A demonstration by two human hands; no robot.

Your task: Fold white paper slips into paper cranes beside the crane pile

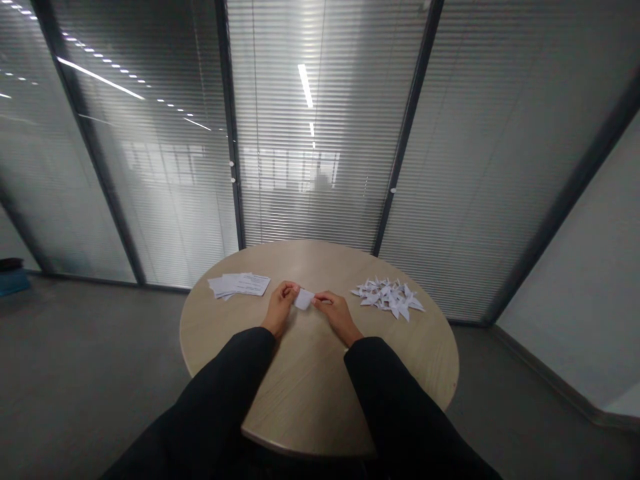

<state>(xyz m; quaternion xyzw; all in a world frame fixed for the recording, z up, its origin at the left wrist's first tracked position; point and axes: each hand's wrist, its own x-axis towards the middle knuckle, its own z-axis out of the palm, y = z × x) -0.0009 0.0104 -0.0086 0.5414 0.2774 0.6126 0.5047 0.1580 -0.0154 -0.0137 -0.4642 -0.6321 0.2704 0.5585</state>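
A small white piece of paper (303, 299), roughly square, is held up between my two hands over the middle of the table. My left hand (283, 307) pinches its left edge with thumb and fingers. At its right corner, the fingertips of my right hand (337, 313) close on the paper. Left of my hands lies a loose stack of white paper sheets (253, 285), some with printed lines. To the right sits a pile of folded white paper shapes (387, 295) with pointed tips, like origami cranes.
Everything rests on a round light-wood table (310, 387). Behind it stands a glass partition with blinds (320, 200) in dark frames. A white wall (585, 287) is at the right, and a blue object (14, 281) sits on the floor at the far left.
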